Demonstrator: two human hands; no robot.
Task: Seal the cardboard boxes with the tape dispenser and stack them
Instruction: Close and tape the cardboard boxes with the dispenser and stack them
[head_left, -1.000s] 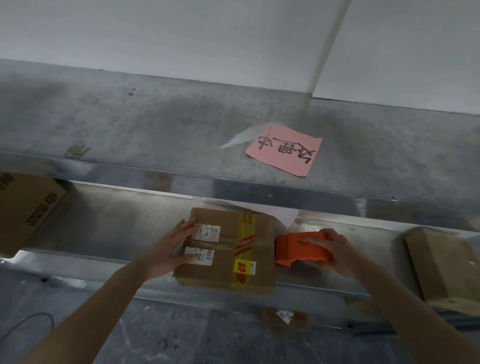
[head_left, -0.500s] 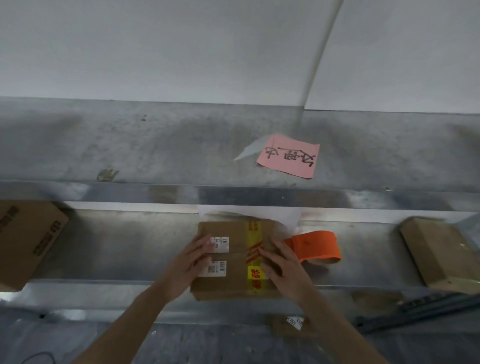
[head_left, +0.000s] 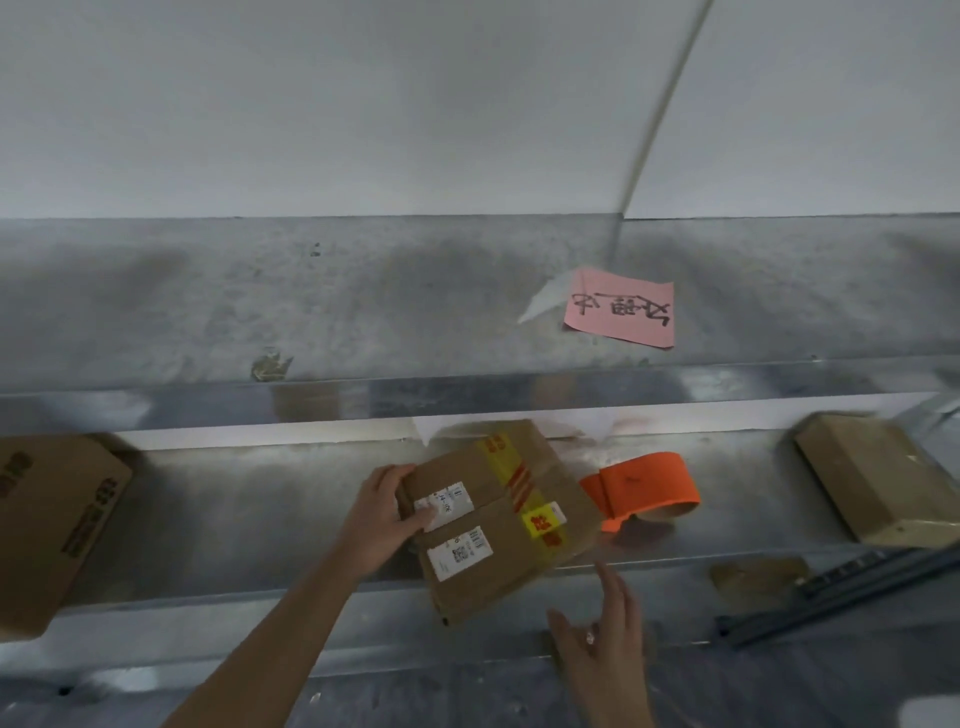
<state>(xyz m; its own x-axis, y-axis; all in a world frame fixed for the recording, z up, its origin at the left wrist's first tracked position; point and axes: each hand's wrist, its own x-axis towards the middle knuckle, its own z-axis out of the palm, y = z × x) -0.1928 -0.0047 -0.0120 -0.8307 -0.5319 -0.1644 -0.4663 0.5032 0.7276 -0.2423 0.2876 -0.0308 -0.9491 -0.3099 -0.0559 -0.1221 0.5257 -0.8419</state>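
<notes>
A brown cardboard box (head_left: 511, 540) with white labels and a yellow and red tape strip is tilted, its near end past the front edge of the metal shelf (head_left: 234, 514). My left hand (head_left: 387, 514) grips its left edge, thumb on a label. My right hand (head_left: 602, 634) is below the box's right corner with fingers straight, holding nothing. The orange tape dispenser (head_left: 641, 488) lies on the shelf just right of the box.
A larger printed cardboard box (head_left: 52, 525) stands at the shelf's left end and a flat brown box (head_left: 872, 493) at the right. A pink note (head_left: 621, 306) lies on the upper shelf. A dark rail (head_left: 841, 592) runs low right.
My right hand let go of the dispenser, pressed on the box, then came off it and dropped lower. My left hand has turned and lifted the box toward me.
</notes>
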